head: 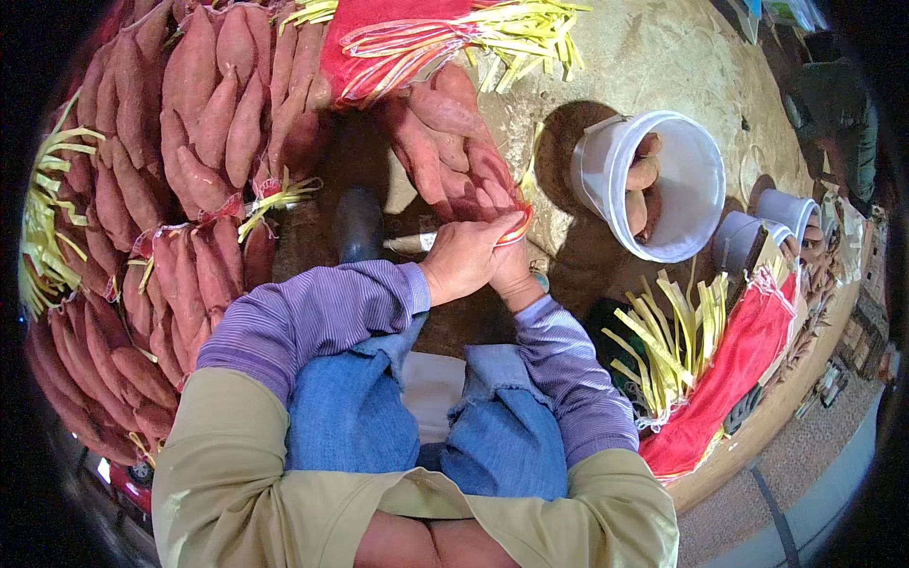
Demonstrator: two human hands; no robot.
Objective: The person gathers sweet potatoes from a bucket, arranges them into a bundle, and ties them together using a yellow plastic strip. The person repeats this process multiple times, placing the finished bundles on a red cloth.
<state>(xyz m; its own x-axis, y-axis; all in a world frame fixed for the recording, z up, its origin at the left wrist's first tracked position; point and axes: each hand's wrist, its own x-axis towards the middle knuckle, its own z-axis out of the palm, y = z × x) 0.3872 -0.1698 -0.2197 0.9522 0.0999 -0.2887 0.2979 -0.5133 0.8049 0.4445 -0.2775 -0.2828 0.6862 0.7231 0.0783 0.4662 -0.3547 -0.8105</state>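
Observation:
In front of my knees lies a red mesh bag [454,149] filled with sweet potatoes. My left hand [460,257] grips the bag's near end, its thumb pressed along the red and white banded edge. Close against it, my right hand [513,268] holds the same gathered end from the right side. The left hand partly covers the right hand's fingers. Beyond the filled bag is a stack of flat red mesh bags [398,53] with yellow ties [529,35].
Filled bags of sweet potatoes [206,121] are piled on my left. To the right stands a white plastic bucket [593,167] with several sweet potatoes inside. More red bags [746,376] with yellow strips [675,341] lie nearer me. Smaller buckets [742,238] stand farther right, and a person [838,121] is beyond them.

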